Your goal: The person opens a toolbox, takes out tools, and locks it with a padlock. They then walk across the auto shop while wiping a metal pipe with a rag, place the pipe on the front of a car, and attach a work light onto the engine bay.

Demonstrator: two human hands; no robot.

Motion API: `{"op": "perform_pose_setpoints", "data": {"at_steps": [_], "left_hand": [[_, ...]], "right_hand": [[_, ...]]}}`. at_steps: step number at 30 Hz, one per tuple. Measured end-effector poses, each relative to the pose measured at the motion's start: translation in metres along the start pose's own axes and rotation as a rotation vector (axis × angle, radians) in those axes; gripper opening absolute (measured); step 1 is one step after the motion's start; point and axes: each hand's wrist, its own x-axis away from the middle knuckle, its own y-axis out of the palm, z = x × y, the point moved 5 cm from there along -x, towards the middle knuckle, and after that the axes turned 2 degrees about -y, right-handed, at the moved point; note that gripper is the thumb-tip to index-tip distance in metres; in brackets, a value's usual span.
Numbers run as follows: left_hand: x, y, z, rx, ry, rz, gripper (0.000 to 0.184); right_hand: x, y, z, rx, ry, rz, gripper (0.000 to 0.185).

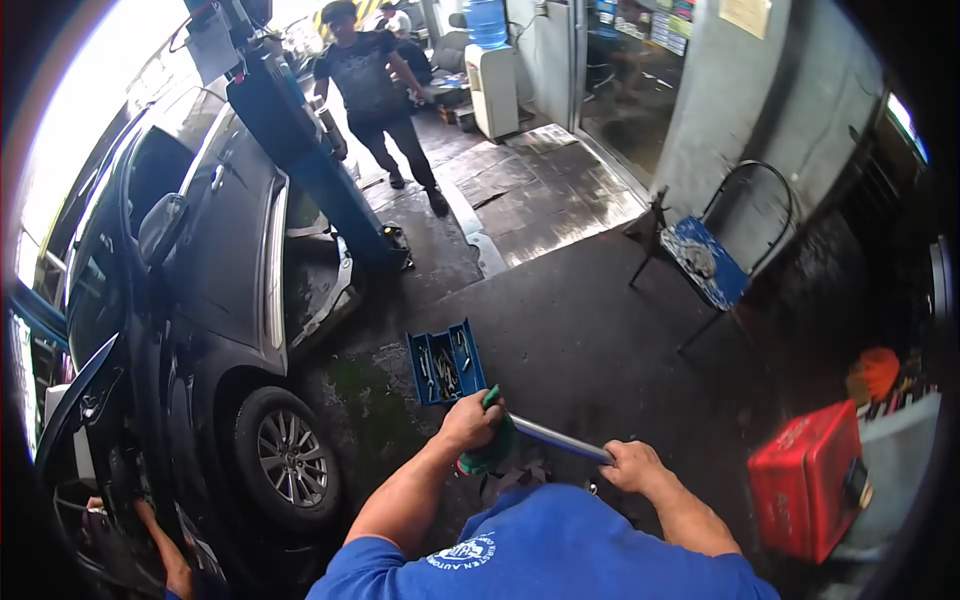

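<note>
A shiny metal pipe [560, 437] lies at a slant between my two hands in front of my blue shirt. My right hand [634, 466] is closed around its right end. Close to the pipe's left end, my left hand [470, 421] is closed on a green cloth [490, 448], which hangs down below the fingers. Whether the left fingers also grip the pipe cannot be made out. Just beyond my left hand sits an open blue toolbox [446, 368] on the floor, with wrenches and other tools inside.
A dark car [190, 300] stands at the left beside a blue lift post [310, 150]. Another person [370, 90] is upright on the walkway ahead; a co-worker's arm [165, 545] shows lower left. At right are a chair [710, 260] and a red box [805, 480].
</note>
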Motion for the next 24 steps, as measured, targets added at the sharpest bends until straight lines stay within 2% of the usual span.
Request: {"op": "perform_pose_setpoints", "data": {"at_steps": [1, 5, 9, 11, 12, 13, 15, 16, 17, 18, 22, 24], "left_hand": [[-0.021, -0.008, 0.008, 0.0, -0.02, 0.006, 0.028], [-0.115, -0.025, 0.048, -0.186, 0.053, -0.26, 0.04], [-0.222, -0.046, 0.066, -0.235, 0.063, -0.2, 0.044], [-0.28, -0.058, 0.06, 0.084, -0.101, -0.063, 0.041], [-0.31, -0.06, 0.052, 0.325, -0.218, -0.103, 0.034], [-0.329, -0.07, 0.046, 0.318, -0.213, -0.1, 0.034], [-0.399, -0.098, 0.061, 1.151, -0.165, -0.163, 0.041], [-0.418, -0.113, 0.079, 1.147, -0.164, -0.159, 0.041], [-0.427, -0.13, 0.106, 1.438, 0.012, -0.221, 0.047], [-0.437, -0.147, 0.126, 1.728, 0.198, -0.279, 0.052], [-0.502, -0.166, 0.144, 1.896, 0.223, -0.261, 0.06], [-0.545, -0.17, 0.178, 2.243, 0.422, -0.642, 0.061]], "right_hand": [[-0.017, -0.014, 0.004, -0.003, -0.012, -0.017, 0.035], [-0.087, -0.08, 0.028, -0.005, -0.013, 0.116, 0.029], [-0.178, -0.141, 0.056, 0.039, 0.034, 0.122, 0.034], [-0.228, -0.174, 0.078, 0.017, 0.033, 0.12, 0.035], [-0.255, -0.188, 0.092, 0.012, 0.053, 0.112, 0.035], [-0.282, -0.202, 0.107, 0.008, 0.05, 0.119, 0.035], [-0.368, -0.252, 0.144, -0.016, 0.06, 0.065, 0.036], [-0.4, -0.271, 0.153, -0.018, 0.064, 0.069, 0.036], [-0.427, -0.287, 0.16, -0.023, 0.072, 0.065, 0.037], [-0.453, -0.312, 0.156, -0.045, 0.135, -0.053, 0.043], [-0.546, -0.369, 0.159, 0.004, 0.061, -0.073, 0.043], [-0.613, -0.397, 0.155, -0.002, -0.017, -0.054, 0.045]]}}
